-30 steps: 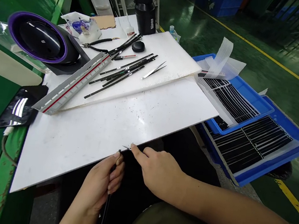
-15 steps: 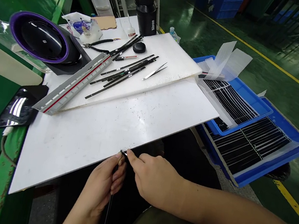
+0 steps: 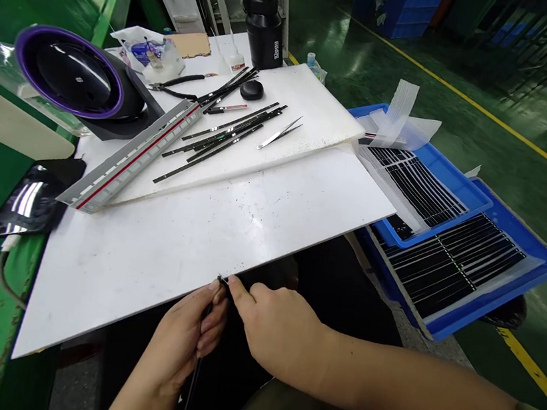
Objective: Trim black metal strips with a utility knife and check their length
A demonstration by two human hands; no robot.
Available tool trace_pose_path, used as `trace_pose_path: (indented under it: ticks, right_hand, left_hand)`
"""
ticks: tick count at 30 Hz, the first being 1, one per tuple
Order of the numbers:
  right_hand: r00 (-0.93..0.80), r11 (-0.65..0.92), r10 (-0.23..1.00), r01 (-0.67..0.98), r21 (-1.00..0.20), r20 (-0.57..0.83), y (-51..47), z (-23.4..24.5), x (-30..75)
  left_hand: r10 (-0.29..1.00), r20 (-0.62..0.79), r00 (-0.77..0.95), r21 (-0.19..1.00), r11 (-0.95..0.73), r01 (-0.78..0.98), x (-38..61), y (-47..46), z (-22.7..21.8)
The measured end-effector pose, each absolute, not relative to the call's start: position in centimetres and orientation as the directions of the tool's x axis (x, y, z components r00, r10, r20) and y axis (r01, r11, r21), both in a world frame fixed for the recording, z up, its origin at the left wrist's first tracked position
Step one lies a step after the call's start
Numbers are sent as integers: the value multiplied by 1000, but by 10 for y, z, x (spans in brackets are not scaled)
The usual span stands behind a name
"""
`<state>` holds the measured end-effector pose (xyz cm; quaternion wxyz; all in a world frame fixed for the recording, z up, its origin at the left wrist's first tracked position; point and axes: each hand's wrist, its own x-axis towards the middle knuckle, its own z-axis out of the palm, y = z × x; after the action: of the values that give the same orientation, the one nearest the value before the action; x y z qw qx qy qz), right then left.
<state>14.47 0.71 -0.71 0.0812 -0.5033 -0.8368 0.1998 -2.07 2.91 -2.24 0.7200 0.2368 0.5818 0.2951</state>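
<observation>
At the front edge of the white table, my left hand pinches a thin black strip, which hangs down below the palm. The strip's top end pokes out just above the thumb tip. Close on its right, my right hand is curled, its index finger reaching to that end. A small, shiny, thin piece shows between the index fingertip and the strip's end; the rest of what the right hand grips is hidden by the fingers. Several similar dark strips lie on the white foam board, beside metal tweezers.
A grey channel with a red line lies across the board's left side. Behind it are a purple-rimmed black fan-like device, pliers, a small black case and a black bottle. Blue trays of strips stand at right.
The view has shifted slightly. Both hands stay together at the table edge, with the strip still in my left hand. The translucent sheet over the upper tray has changed shape a little.
</observation>
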Motion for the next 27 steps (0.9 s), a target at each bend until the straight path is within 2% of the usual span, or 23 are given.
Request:
trace_pose_path:
  ticks: [6, 10, 16, 23, 27]
  right_hand:
    - [-418, 330, 906, 788, -519, -59, 10, -6, 163]
    - [-401, 308, 912, 806, -505, -83, 14, -1, 174]
    - [-448, 349, 889, 799, -490, -98, 21, 4, 179]
    - [-505, 388, 853, 781, -489, -131, 33, 6, 176]
    - [-531, 400, 834, 770, -498, -151, 38, 9, 173]
  left_hand:
    - [687, -693, 219, 654, 727, -210, -24, 25, -14]
    - [710, -672, 210, 681, 704, -203, -27, 25, -15]
    - [661, -718, 220, 619, 750, -234, -30, 29, -21]
    - [693, -699, 177, 691, 718, -82, -28, 31, -16]
    - [692, -703, 165, 693, 718, -60, -28, 31, -16]
